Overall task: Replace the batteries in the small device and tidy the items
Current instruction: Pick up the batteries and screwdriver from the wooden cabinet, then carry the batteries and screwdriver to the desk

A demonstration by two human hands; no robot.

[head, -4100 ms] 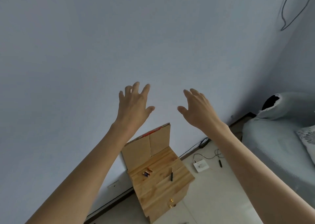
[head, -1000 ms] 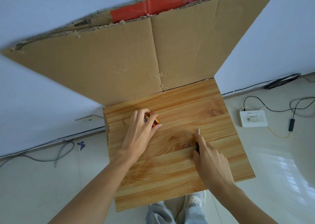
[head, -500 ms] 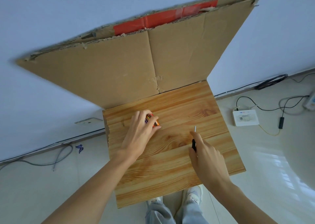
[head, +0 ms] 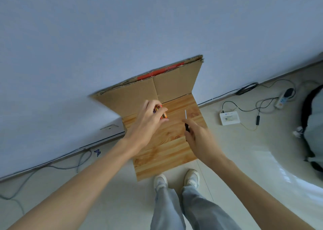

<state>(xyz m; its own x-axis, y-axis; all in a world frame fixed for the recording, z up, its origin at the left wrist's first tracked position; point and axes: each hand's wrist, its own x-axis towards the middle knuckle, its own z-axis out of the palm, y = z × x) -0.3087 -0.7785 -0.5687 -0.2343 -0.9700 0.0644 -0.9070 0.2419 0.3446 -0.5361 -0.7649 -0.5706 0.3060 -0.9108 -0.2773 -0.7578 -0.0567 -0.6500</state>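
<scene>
Batteries (head: 161, 112) sat pinched in the left grip (head: 148, 121) over the far end of the wooden bench (head: 164, 154) — curled close round them — while the right grip (head: 201, 137) held the screwdriver (head: 186, 117) by its dark handle, shaft pointing away. Doing this well likely meant keeping the cells bunched so none slipped.

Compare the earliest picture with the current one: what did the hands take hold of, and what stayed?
Both hands came down to the wooden table: the left hand now grips the batteries, the right hand holds the screwdriver; both lay loose there before. The cardboard stays propped behind the table.
</scene>
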